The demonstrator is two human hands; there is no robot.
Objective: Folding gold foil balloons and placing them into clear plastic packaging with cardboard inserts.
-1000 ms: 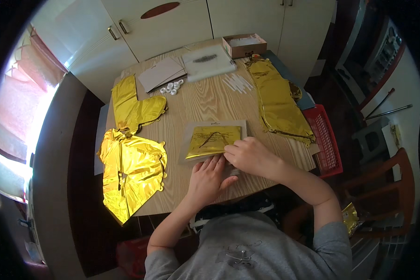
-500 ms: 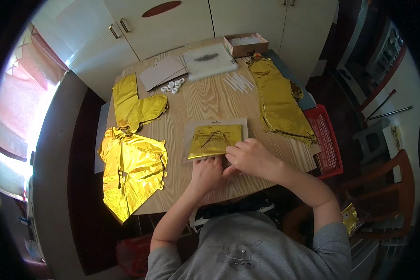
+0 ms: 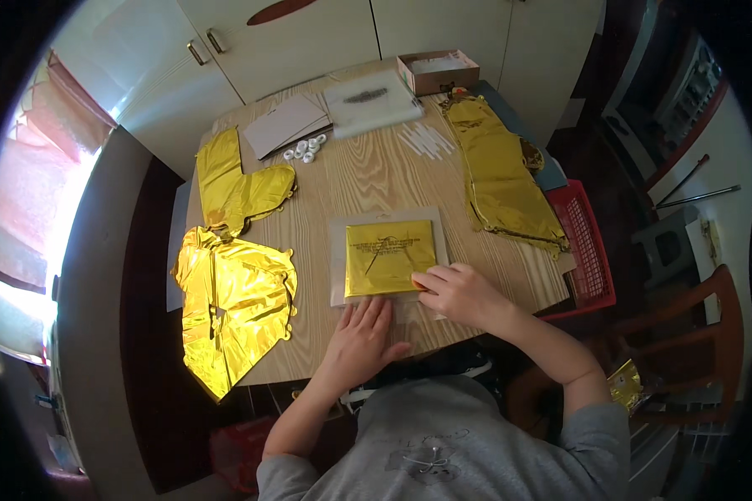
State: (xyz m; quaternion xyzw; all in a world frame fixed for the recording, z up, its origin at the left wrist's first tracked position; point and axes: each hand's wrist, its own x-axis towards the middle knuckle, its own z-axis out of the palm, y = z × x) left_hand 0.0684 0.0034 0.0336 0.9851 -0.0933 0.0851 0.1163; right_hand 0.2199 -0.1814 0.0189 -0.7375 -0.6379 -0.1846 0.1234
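Observation:
A folded gold foil balloon (image 3: 390,269) lies flat inside a clear plastic bag (image 3: 337,250) near the table's front edge. Dark print and a thin dark line show on its face. My left hand (image 3: 360,340) rests palm down with fingers stretched out, their tips at the bag's lower edge. At the bag's lower right corner, my right hand (image 3: 459,294) is closed, its curled fingers pinching the plastic beside the foil. Just what lies between those fingertips is partly hidden.
Gold foil balloons lie flat at the left (image 3: 238,292) and right (image 3: 505,179). Farther back are grey cards (image 3: 286,125), white ribbon rolls (image 3: 306,150), white straws (image 3: 427,140), a stack of clear bags (image 3: 372,113) and a cardboard box (image 3: 439,81). A red basket (image 3: 589,242) stands right.
My left hand has drawn back toward me from under the packet's lower edge. The packet now lies flat, and my right hand has shifted slightly right and down along it.

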